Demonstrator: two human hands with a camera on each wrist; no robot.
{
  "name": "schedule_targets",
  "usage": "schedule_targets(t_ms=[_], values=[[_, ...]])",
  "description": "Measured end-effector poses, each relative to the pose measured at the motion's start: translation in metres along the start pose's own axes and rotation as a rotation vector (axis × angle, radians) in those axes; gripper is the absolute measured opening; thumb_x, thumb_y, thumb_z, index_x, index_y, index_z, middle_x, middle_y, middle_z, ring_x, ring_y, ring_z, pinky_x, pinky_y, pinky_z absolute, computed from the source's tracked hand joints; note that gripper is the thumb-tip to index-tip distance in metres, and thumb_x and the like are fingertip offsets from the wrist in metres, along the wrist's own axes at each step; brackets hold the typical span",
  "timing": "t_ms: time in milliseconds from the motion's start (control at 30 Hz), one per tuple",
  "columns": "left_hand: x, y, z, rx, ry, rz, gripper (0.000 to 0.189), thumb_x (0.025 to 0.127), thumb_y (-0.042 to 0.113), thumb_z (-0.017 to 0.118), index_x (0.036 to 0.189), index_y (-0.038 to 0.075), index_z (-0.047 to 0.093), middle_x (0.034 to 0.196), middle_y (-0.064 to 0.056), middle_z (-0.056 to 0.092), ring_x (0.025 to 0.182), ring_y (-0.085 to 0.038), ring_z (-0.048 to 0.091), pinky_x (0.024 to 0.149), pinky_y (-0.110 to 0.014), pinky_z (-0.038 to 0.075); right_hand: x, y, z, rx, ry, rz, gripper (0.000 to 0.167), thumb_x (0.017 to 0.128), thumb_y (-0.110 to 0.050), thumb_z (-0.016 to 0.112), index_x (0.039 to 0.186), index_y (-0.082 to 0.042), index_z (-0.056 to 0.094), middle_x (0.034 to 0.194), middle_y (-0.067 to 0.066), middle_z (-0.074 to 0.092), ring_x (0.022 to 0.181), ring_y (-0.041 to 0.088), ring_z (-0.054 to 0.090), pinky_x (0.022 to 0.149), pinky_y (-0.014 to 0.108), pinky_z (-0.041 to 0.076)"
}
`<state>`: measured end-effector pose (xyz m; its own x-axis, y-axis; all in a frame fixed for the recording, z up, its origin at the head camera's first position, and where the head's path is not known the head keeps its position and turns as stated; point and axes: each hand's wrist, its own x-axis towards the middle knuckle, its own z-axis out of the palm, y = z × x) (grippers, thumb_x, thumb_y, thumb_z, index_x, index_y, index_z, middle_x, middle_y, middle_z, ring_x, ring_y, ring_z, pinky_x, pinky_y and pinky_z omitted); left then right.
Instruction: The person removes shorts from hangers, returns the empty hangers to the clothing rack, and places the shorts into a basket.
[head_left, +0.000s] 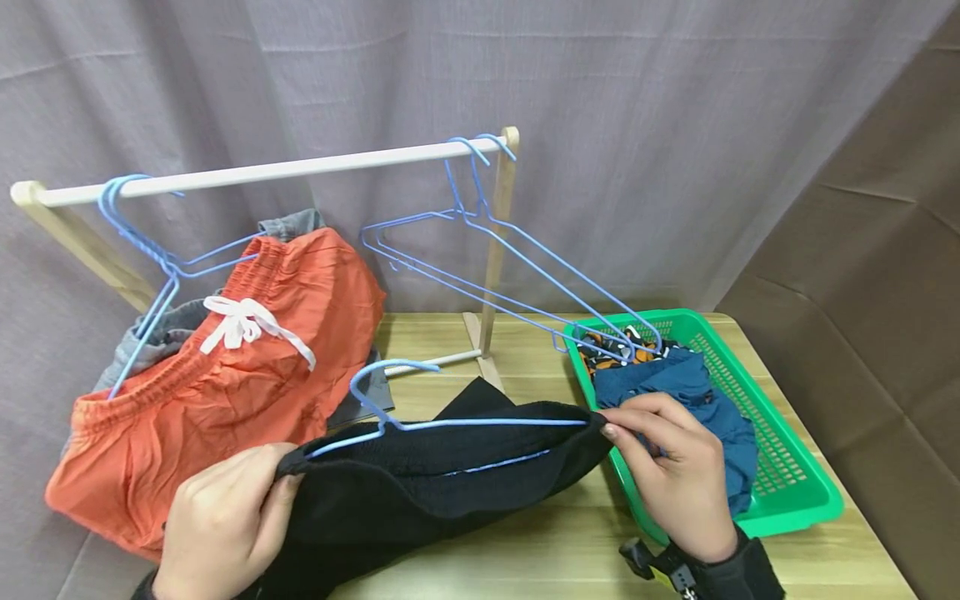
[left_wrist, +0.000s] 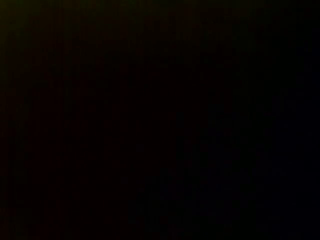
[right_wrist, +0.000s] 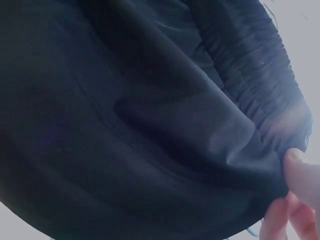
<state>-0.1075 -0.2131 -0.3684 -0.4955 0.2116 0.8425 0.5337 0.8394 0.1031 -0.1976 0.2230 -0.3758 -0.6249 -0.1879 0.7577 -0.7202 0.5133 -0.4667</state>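
Note:
Black elastic-waist shorts are stretched between my two hands over the table. A blue hanger lies within their open waistband, its hook standing up toward the rack. My left hand pinches the waistband at the hanger's left end. At the opposite end, my right hand pinches the waistband between thumb and fingers. In the right wrist view, the thumb and fingertips grip the edge of the gathered black cloth. The left wrist view is almost wholly dark.
A rack with a white rail stands behind. Orange shorts and grey clothing hang on its left; bare blue hangers hang on its right. A green basket at right holds teal clothing and patterned cloth.

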Motion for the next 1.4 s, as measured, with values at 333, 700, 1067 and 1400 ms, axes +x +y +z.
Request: schedule_targets(t_ms=[333, 700, 1067, 1400], values=[[0.0, -0.003, -0.003, -0.007, 0.041, 0.011, 0.049, 0.118, 0.038, 0.049, 0.09, 0.004, 0.07, 0.075, -0.001, 0.065, 0.056, -0.021, 0.061, 0.052, -0.039, 0.046, -0.002, 0.0, -0.007, -0.009, 0.014, 0.144, 0.035, 0.082, 0.025, 0.083, 0.106, -0.001, 0.085, 0.102, 0.006, 0.073, 0.088, 0.002, 0.065, 0.078, 0.012, 0.051], [-0.002, -0.003, -0.003, -0.014, 0.063, 0.026, 0.05, 0.118, 0.037, 0.049, 0.09, 0.002, 0.071, 0.076, -0.003, 0.066, 0.055, -0.023, 0.06, 0.052, -0.039, 0.046, -0.008, 0.006, -0.005, 0.058, 0.071, 0.204, 0.033, 0.084, 0.028, 0.079, 0.105, 0.003, 0.083, 0.103, 0.003, 0.071, 0.077, 0.002, 0.067, 0.068, 0.014, 0.055], [-0.011, -0.004, -0.001, -0.042, 0.074, 0.021, 0.05, 0.118, 0.037, 0.05, 0.092, 0.001, 0.073, 0.079, -0.003, 0.069, 0.059, -0.021, 0.064, 0.057, -0.037, 0.049, -0.013, 0.01, -0.003, 0.107, 0.106, 0.254, 0.029, 0.084, 0.032, 0.074, 0.103, 0.011, 0.08, 0.1, 0.002, 0.07, 0.078, 0.001, 0.072, 0.071, 0.016, 0.059], [-0.016, -0.005, 0.001, -0.094, 0.082, 0.036, 0.049, 0.118, 0.035, 0.051, 0.093, -0.001, 0.073, 0.08, -0.004, 0.07, 0.062, -0.021, 0.064, 0.06, -0.035, 0.049, -0.015, 0.016, -0.004, 0.05, 0.19, 0.276, 0.026, 0.084, 0.029, 0.077, 0.102, 0.01, 0.081, 0.098, 0.0, 0.071, 0.077, 0.0, 0.07, 0.07, 0.012, 0.056]])
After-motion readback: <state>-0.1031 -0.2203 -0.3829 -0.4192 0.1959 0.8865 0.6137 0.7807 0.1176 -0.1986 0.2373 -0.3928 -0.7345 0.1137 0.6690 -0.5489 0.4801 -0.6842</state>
